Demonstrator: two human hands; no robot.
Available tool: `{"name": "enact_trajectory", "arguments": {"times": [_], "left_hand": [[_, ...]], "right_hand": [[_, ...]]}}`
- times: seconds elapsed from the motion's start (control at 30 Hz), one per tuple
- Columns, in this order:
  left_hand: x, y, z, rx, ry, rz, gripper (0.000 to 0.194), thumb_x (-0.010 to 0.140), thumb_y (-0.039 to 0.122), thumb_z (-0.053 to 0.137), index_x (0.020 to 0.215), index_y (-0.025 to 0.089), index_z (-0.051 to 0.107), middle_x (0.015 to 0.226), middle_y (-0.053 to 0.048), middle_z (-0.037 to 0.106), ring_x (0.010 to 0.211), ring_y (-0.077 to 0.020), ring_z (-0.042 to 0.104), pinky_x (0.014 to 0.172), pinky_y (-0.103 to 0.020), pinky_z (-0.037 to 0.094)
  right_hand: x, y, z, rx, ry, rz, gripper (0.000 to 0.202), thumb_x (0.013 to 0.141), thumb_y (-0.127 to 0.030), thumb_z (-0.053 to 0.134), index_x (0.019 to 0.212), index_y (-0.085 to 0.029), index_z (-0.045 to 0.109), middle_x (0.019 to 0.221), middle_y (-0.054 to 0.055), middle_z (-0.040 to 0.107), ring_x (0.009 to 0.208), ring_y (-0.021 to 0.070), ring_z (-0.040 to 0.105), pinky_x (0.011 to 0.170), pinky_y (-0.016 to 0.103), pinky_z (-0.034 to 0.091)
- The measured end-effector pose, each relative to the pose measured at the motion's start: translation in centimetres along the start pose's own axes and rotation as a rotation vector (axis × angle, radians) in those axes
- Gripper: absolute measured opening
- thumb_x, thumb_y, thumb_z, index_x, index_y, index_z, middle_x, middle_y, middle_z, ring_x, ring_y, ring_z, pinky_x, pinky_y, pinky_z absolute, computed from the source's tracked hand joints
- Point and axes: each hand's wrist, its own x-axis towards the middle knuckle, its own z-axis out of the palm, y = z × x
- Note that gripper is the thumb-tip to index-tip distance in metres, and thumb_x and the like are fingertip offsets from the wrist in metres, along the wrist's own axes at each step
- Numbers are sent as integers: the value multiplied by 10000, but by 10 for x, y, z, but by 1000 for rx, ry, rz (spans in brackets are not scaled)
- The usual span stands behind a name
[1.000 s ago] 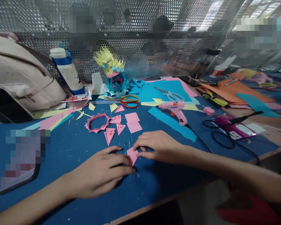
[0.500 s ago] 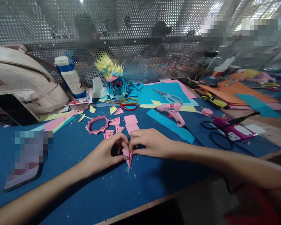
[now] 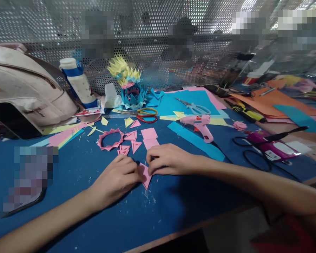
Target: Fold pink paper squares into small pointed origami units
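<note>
Between my hands a small pink folded paper (image 3: 145, 176) lies on the blue tabletop, one point toward me. My left hand (image 3: 123, 174) has its fingers closed on the paper's left edge. At the right edge, the bent fingers of my right hand (image 3: 168, 160) pinch the same paper. Just beyond are pink folded triangles (image 3: 136, 146) and flat pink squares (image 3: 149, 133). A ring of joined pink paper points (image 3: 110, 139) lies past my left hand. My fingertips partly hide the held paper.
A pink glue gun (image 3: 197, 124) with a black cord rests on a blue strip. Red-and-yellow scissors (image 3: 147, 115) and light-blue scissors (image 3: 197, 108) lie behind. A phone (image 3: 28, 179) is at left, near a backpack (image 3: 28, 91) and bottle (image 3: 77, 82). A perforated metal screen (image 3: 152, 35) stands behind.
The pink paper now shows a wider, flatter face. My left hand has turned over so its back is up and its fingers press the left edge. The view has shifted slightly.
</note>
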Motion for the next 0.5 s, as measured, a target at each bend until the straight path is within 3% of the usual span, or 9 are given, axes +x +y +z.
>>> {"name": "enact_trajectory", "arguments": {"times": [0.13,0.2,0.5], "left_hand": [[-3,5,-1,108,6,157,273,1063,143,398,1143,156,660,1054,-63,721,1083,-218,586,977,-378,365],[-6,7,-2,122,-11,210,252,1057,156,427,1159,113,653,1081,-79,723,1092,-224,595,1012,-378,363],[-16,4,-9,87,-166,176,312,1052,265,460,1310,158,598,1148,-82,686,1096,-231,609,1054,-391,389]], "right_hand": [[-1,6,2,33,-14,-45,248,1024,-251,487,964,-225,726,993,31,657,900,127,585,726,236,410],[-2,9,3,80,-12,-49,241,1021,-242,495,968,-220,729,989,33,666,908,126,589,748,233,416],[-3,14,9,282,-28,2,166,993,-293,573,997,-208,716,969,30,663,902,121,587,789,228,411]]}}
